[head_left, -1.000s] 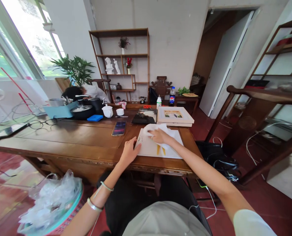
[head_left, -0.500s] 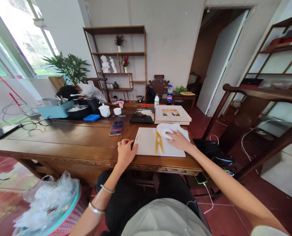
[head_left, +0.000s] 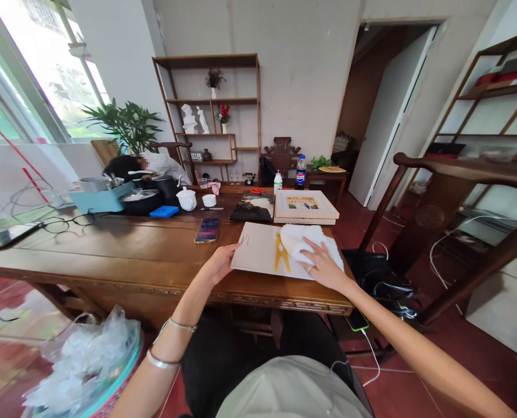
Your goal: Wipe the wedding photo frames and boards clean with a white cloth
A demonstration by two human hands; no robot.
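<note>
Head view. A white board (head_left: 258, 251) is seen lying at the near right end of the wooden table (head_left: 110, 249). It is gripped at its left edge by the left hand (head_left: 221, 262), fingers curled. A white cloth (head_left: 302, 241) is pressed onto it under the right hand (head_left: 320, 267), held open and flat, beside a yellow peg (head_left: 280, 255).

Judgement: the board is best kept pinned and the pressure even.

Board smooth, rigid, rectangular; cloth soft, crumpled.

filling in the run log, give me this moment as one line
left hand: at left edge of white board | right hand: pressed flat on white cloth on board | surface: wooden table
</note>
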